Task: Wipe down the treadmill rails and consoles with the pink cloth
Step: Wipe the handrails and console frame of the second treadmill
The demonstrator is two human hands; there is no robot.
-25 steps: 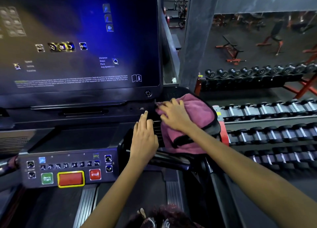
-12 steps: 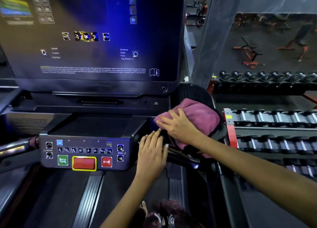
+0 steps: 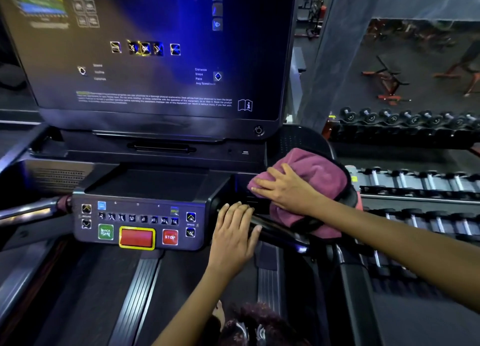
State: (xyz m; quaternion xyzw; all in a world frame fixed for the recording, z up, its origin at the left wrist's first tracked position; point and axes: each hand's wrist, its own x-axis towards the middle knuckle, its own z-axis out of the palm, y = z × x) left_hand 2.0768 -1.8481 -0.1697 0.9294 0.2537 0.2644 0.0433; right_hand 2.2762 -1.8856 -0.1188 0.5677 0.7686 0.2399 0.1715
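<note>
Head view looks down on a treadmill, and the button panel [image 3: 137,222] at the centre of the console serves as the landmark. Far left of the panel, a shiny handrail [image 3: 28,213] runs out toward the frame edge. On the panel itself sit a green quick-start button [image 3: 105,231], a large red button with a yellow border [image 3: 137,237] and a red stop button [image 3: 170,237], in that order from left to right. Above the panel rises the big dark screen [image 3: 155,49], glowing blue with small icons and text. Just right of the panel, the left hand [image 3: 235,237] lies palm down with straight fingers held together, resting on the dark rail [image 3: 280,232] where it meets the console; it grips nothing. Farther right and slightly above, the right hand [image 3: 284,189] is spread flat on the pink cloth [image 3: 319,179], fingers extended and pressing it against the console's right-hand tray area. The cloth is bunched, with a dark trim along its right and lower edges, and its lower part drapes over the same rail. Well to the right of the panel, beyond the treadmill, racks of dumbbells [image 3: 415,182] stand in rows, and benches [image 3: 387,83] sit on the gym floor behind them.
</note>
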